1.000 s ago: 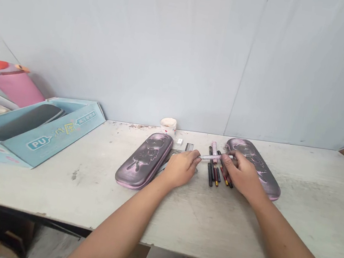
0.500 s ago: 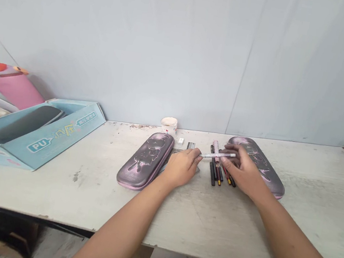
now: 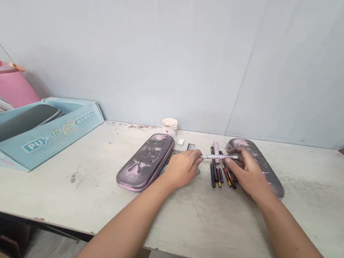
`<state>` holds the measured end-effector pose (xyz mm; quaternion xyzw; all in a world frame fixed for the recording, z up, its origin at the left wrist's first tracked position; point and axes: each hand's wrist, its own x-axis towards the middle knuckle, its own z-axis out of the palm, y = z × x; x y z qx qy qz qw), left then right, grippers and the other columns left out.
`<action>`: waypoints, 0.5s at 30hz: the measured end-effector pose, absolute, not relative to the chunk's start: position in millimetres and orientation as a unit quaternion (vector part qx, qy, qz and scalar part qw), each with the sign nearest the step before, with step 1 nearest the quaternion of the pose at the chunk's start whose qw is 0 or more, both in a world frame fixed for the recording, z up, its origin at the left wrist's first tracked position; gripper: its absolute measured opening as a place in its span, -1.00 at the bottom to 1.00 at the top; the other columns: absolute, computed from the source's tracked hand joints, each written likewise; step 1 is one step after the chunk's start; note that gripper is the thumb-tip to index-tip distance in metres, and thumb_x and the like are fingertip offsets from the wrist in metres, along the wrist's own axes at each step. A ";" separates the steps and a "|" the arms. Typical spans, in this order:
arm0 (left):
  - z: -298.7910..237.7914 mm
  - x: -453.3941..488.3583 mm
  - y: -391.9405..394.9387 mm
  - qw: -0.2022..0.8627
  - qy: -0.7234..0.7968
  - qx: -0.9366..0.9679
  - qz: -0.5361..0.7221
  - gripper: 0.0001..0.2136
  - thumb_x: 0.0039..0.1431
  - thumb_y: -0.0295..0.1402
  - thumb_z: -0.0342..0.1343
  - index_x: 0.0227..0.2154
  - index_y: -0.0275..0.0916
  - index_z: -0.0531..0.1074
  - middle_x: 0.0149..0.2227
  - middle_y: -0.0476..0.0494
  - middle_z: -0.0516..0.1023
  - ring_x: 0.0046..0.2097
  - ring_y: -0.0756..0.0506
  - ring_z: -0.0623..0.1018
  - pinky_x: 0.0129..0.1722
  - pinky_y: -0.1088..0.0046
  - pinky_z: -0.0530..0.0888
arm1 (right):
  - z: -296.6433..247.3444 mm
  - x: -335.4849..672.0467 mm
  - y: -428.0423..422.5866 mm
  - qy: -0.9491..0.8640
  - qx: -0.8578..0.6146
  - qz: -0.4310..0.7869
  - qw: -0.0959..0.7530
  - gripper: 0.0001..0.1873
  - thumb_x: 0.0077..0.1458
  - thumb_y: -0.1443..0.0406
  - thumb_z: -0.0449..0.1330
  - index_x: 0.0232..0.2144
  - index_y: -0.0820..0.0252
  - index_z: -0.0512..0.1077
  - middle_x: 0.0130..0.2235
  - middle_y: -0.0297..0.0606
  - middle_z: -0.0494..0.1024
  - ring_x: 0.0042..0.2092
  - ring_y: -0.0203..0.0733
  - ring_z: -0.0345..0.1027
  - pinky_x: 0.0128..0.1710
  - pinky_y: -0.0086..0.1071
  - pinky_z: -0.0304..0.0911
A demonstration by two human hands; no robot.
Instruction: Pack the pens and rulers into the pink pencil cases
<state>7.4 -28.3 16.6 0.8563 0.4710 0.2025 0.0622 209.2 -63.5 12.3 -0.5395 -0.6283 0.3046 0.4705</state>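
Head view: pens (image 3: 216, 173) between pencil cases (image 3: 144, 162), cup (image 3: 169, 126) behind.

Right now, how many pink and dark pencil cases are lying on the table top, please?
2. One pencil case lies at the left, beside the left hand; the other lies at the right, partly under the right hand.

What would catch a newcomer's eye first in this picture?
First come the two bare hands at the middle of a pale scuffed table: the right hand pinches a slim silver pen over a bunch of dark pens and pencils, near the left hand. A glossy pink-and-black moulded pencil case lies left of them, and a matching case lies under the right hand. At the table's left end sits a light blue cardboard box.
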 end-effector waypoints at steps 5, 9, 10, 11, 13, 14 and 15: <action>15.1 5.0 -22.1 0.255 0.451 0.816 0.257 -0.66 0.26 -0.21 -0.30 -0.48 -0.24 0.28 -0.57 0.03 0.26 -0.48 0.02 0.31 -0.44 0.53 0.24 | 13.3 209.5 -66.4 -0.640 -0.603 0.187 0.439 -0.66 0.11 0.01 -0.05 -0.40 0.12 0.31 -0.55 -0.36 0.38 -0.49 -0.23 0.26 -0.45 -0.36 0.14; 15.0 6.8 -24.7 0.246 0.439 0.827 0.248 -0.71 0.22 -0.22 -0.20 -0.47 -0.24 0.32 -0.57 0.04 0.26 -0.45 0.02 0.29 -0.42 0.53 0.24 | 9.4 208.0 -65.6 -0.633 -0.611 0.176 0.441 -0.59 0.09 -0.04 -0.05 -0.22 0.12 0.29 -0.46 -0.32 0.46 -0.41 -0.17 0.33 -0.40 -0.34 0.16; 15.1 8.0 -26.1 0.242 0.436 0.831 0.246 -0.72 0.21 -0.23 -0.20 -0.45 -0.24 0.33 -0.56 0.04 0.28 -0.44 0.02 0.30 -0.42 0.53 0.24 | 8.5 207.6 -65.1 -0.628 -0.617 0.170 0.442 -0.58 0.08 -0.05 -0.04 -0.21 0.12 0.29 -0.46 -0.31 0.47 -0.40 -0.16 0.34 -0.40 -0.34 0.16; 15.1 9.2 -27.4 0.241 0.433 0.834 0.243 -0.73 0.21 -0.24 -0.19 -0.43 -0.24 0.34 -0.55 0.03 0.30 -0.43 0.02 0.31 -0.41 0.53 0.25 | 8.1 207.4 -64.7 -0.624 -0.621 0.165 0.445 -0.58 0.07 -0.05 -0.03 -0.22 0.13 0.29 -0.46 -0.31 0.47 -0.40 -0.15 0.34 -0.40 -0.34 0.16; 14.4 11.0 -28.4 0.237 0.432 0.837 0.238 -0.75 0.21 -0.25 -0.19 -0.40 -0.23 0.34 -0.53 0.03 0.33 -0.41 0.01 0.33 -0.39 0.53 0.26 | 8.6 207.9 -64.3 -0.624 -0.616 0.164 0.452 -0.62 0.08 -0.02 -0.03 -0.26 0.13 0.31 -0.48 -0.31 0.46 -0.44 -0.18 0.32 -0.42 -0.35 0.15; 13.7 11.2 -27.9 0.235 0.436 0.836 0.236 -0.75 0.21 -0.25 -0.19 -0.41 -0.23 0.34 -0.52 0.02 0.35 -0.41 0.01 0.33 -0.38 0.52 0.27 | 9.4 208.5 -64.3 -0.627 -0.611 0.165 0.454 -0.65 0.09 0.01 -0.03 -0.28 0.13 0.32 -0.50 -0.32 0.45 -0.47 -0.19 0.30 -0.43 -0.35 0.15; 12.7 10.9 -26.8 0.234 0.442 0.834 0.234 -0.74 0.21 -0.25 -0.20 -0.42 -0.23 0.34 -0.52 0.02 0.35 -0.41 0.01 0.34 -0.38 0.52 0.27 | 10.3 209.2 -64.2 -0.632 -0.606 0.163 0.455 -0.68 0.10 0.04 -0.02 -0.29 0.13 0.33 -0.51 -0.33 0.45 -0.48 -0.21 0.29 -0.44 -0.36 0.14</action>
